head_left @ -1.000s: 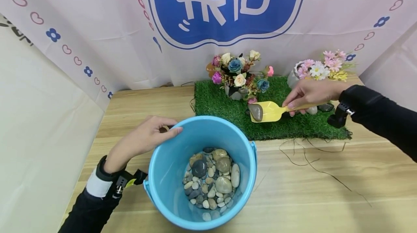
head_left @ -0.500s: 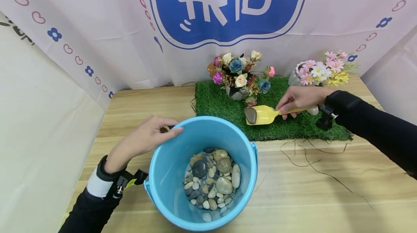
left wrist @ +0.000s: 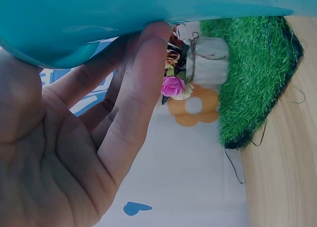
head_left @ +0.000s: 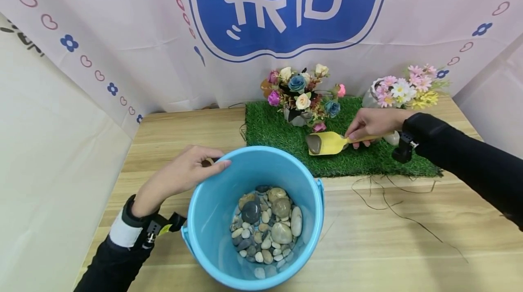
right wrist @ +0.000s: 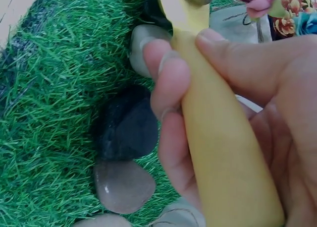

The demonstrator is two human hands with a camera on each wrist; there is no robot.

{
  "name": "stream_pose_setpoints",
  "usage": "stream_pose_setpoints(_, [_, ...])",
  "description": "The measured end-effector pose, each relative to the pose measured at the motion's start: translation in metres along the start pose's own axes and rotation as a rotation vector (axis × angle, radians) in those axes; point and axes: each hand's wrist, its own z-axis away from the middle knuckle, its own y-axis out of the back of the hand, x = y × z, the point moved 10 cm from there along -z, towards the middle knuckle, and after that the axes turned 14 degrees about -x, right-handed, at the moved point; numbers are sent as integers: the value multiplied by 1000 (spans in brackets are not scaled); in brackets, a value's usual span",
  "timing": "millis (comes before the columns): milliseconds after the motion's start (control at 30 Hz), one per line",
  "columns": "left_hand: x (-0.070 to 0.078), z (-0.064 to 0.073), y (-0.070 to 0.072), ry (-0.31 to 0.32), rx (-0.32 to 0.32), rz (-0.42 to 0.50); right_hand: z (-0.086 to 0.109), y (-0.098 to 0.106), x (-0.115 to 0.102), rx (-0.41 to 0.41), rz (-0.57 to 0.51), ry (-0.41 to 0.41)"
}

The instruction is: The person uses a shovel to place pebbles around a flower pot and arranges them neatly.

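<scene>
My left hand (head_left: pixel 177 176) grips the far left rim of a blue bucket (head_left: pixel 208 237), its thumb over the rim and its fingers outside. Pebbles and larger stones (head_left: pixel 265 228) cover much of the bucket's bottom. In my right hand (head_left: pixel 373 124) is a small yellow shovel (head_left: pixel 333 143), held by its handle over the artificial grass mat (head_left: pixel 286 146). A smooth brown stone (head_left: pixel 314 144) lies at the front of the shovel's blade. The right wrist view has thumb and fingers wrapped round the handle (right wrist: pixel 223 138).
Under the shovel, a black stone (right wrist: pixel 126 123) and a grey-brown stone (right wrist: pixel 124 186) lie in a row on the grass. Mixed artificial roses (head_left: pixel 302 92) and a pot of daisies (head_left: pixel 400 90) stand at the mat's back. Loose dark threads (head_left: pixel 392 208) trail across the wooden table (head_left: pixel 408 255).
The right hand has carried the shovel and its stone a little left and towards me, then nearly stopped. The left hand keeps its place on the bucket rim.
</scene>
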Motion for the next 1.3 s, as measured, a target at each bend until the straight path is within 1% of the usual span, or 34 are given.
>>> stream_pose_setpoints(200, [0, 0, 0, 1, -1, 0, -2, 4, 0, 12, 3, -35])
stream_pose_setpoints(433, [2, 1, 1, 4, 3, 7, -1, 9, -10, 1, 2, -69])
stream_pose_setpoints(767, [1, 2, 1, 10, 12, -3, -2, 8, -18, -27, 10, -111])
stream_pose_setpoints(933, [1, 1, 1, 11, 9, -2, -2, 7, -22, -25, 19, -132])
stream_pose_setpoints(1133, [1, -1, 0, -2, -2, -4, 5, 7, -24, -29, 36, -143])
stream_pose_setpoints(1300, [1, 0, -1, -8, -5, 4, 18, 7, -26, -28, 79, -117])
